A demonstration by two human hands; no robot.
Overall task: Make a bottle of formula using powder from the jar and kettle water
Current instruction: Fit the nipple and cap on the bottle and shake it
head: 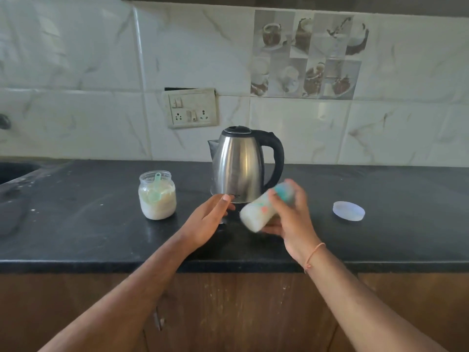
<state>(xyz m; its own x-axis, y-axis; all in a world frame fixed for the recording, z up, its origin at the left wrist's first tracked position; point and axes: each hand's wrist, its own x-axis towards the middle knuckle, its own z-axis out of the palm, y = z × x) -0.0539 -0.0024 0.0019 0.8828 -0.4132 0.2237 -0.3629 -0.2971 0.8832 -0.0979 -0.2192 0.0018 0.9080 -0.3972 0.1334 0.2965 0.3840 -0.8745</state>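
Right hand [291, 214] gripped the tilted, blurred bottle [264, 207], milky inside, teal cap on; left hand [210, 219] slack, empty; mixing apparently under way; jar [157, 196] lidless.

On the counter [76, 237], the jar [157, 196] stands left of the kettle [238, 166], the lid [349, 211] right.

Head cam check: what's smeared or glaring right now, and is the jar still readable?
Head view: the bottle in the right hand is motion-blurred, its markings unreadable; the left hand is only slightly soft. The jar and scoop are sharp. The kettle shows soft streak reflections, no hard glare. Wide-angle bending curves the counter edge.
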